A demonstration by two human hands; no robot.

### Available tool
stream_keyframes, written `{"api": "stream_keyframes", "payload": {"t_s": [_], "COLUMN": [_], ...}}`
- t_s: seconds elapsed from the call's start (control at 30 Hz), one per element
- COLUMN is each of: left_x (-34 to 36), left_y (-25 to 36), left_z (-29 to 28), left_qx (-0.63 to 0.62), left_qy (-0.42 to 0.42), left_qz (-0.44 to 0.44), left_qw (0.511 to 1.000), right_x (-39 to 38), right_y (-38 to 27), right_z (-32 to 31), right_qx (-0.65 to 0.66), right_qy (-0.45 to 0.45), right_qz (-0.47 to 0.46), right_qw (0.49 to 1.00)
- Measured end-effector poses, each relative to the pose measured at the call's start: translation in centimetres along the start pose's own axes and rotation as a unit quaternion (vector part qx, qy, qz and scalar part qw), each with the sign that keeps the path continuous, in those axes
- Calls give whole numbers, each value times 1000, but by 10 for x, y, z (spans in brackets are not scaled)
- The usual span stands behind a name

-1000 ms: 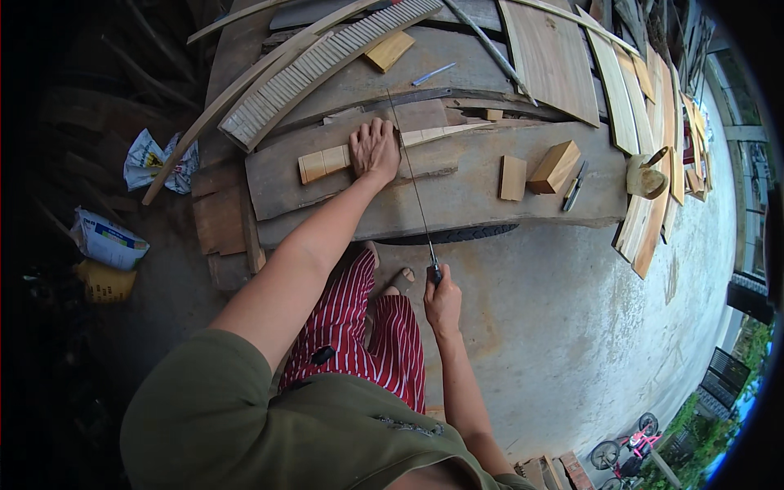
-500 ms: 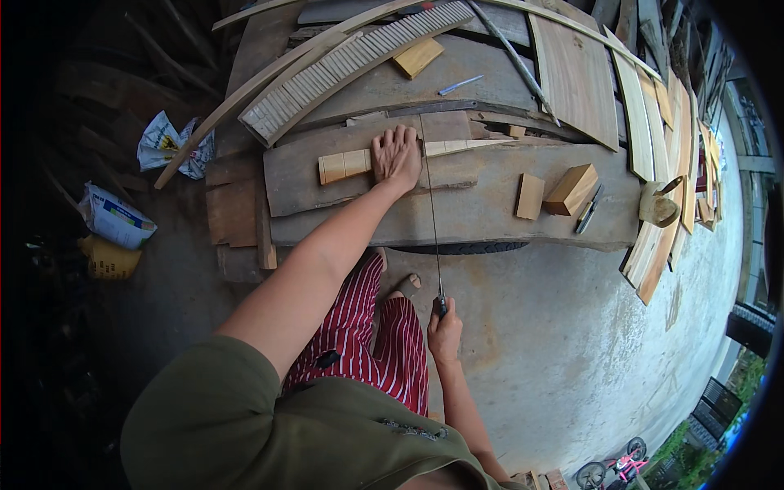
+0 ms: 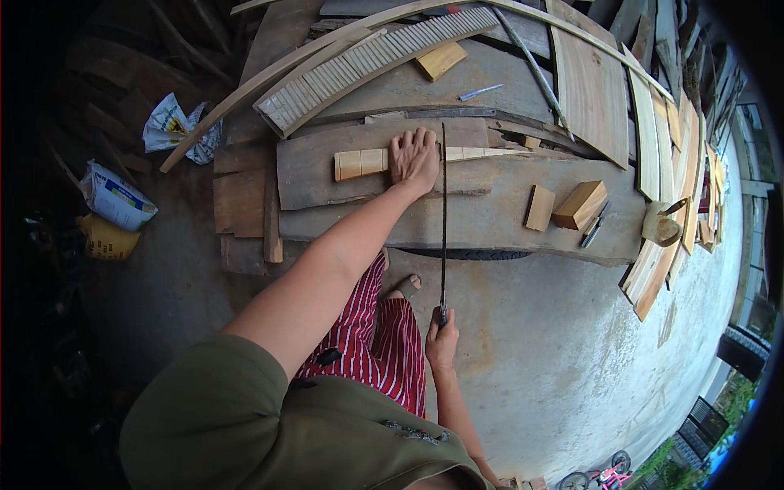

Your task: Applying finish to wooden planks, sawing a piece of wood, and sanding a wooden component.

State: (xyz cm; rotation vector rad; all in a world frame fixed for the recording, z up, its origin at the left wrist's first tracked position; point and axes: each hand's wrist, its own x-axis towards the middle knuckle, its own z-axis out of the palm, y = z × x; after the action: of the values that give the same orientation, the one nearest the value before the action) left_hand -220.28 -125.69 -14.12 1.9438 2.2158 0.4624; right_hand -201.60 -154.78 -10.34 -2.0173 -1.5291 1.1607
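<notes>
A pale wooden strip (image 3: 359,164), marked with several cross lines and tapering to the right, lies on a dark plank on the workbench. My left hand (image 3: 415,161) grips it from above, its fingers curled over the far edge. Just right of those fingers, the long thin blade of a handsaw (image 3: 443,224) runs across the strip, pointing away from me. Below the bench's front edge, my right hand (image 3: 442,341) is closed around the saw's dark handle. How deep the blade sits in the wood cannot be made out.
Two wooden blocks (image 3: 581,204) and a dark pen-like tool (image 3: 595,225) lie at the right. Behind the strip are a curved slatted wooden piece (image 3: 376,69), a yellowish block (image 3: 442,61), a pen (image 3: 481,92) and a metal rod (image 3: 531,72). Boards (image 3: 590,82) stack at the far right.
My right hand has drawn the saw a little toward me, and its blade now lies straighter in view. My left hand keeps its place on the strip. The whole view has shifted slightly.
</notes>
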Motion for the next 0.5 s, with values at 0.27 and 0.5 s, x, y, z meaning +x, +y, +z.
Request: {"api": "stream_keyframes", "payload": {"t_s": [0.27,0.5], "left_x": [-6,-30], "left_y": [-11,-48], "left_z": [-10,-43], "left_qx": [-105,-43], "left_qy": [-47,-94], "left_qz": [30,82], "left_qw": [993,991], "right_x": [114,119], "right_y": [-74,-55], "right_z": [-20,-69], "right_qx": [199,18], "right_qy": [118,233], "right_qz": [-106,-111], "right_qw": [967,966]}}
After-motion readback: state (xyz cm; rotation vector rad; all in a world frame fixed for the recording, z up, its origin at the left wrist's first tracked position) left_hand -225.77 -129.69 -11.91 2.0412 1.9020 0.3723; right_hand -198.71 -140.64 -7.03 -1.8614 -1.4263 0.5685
